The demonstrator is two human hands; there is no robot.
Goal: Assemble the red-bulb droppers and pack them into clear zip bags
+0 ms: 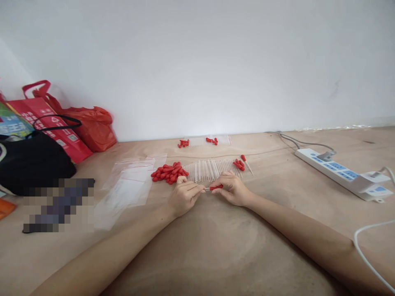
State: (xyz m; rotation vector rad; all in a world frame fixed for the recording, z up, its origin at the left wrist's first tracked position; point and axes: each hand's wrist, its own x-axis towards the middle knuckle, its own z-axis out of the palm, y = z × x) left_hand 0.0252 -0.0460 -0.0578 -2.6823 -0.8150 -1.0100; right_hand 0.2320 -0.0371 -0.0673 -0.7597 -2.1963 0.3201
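Left hand (184,196), fingertips closed, pinches a dropper tube (207,189). Right hand (232,190) likewise pinches a red bulb (216,187), in line at the tube's three o'clock.

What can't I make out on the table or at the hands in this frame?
- Head view: left end of the clear tube, hidden by the left hand.
- Head view: how far the red bulb in the right hand covers the tube; too small.
- Head view: bulb count in the pile; they overlap.
- Head view: the dark object, pixelated.
- Head view: where the white cord leads, cut off by the right edge.
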